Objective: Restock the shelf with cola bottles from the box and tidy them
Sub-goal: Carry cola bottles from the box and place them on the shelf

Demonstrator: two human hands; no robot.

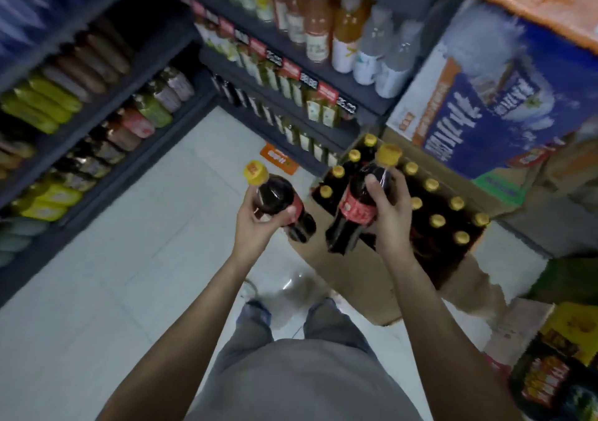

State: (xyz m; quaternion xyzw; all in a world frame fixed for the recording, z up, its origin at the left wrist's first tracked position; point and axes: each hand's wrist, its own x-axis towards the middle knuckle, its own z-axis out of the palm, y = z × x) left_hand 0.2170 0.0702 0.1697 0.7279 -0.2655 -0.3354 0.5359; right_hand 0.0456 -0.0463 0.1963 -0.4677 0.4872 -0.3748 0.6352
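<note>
With 1 cola bottle (281, 205) gripped in the left hand (259, 226) and another bottle (357, 204) in the right hand (386, 213), both lifted clear above the box's (372, 278) near edge, probably to carry 2 per trip to the shelf (136, 149).

Glossy clear-plastic cola bottles (281, 204) with matt yellow caps; matt brown cardboard box (365, 278) just beneath the right hand (390, 216).
</note>
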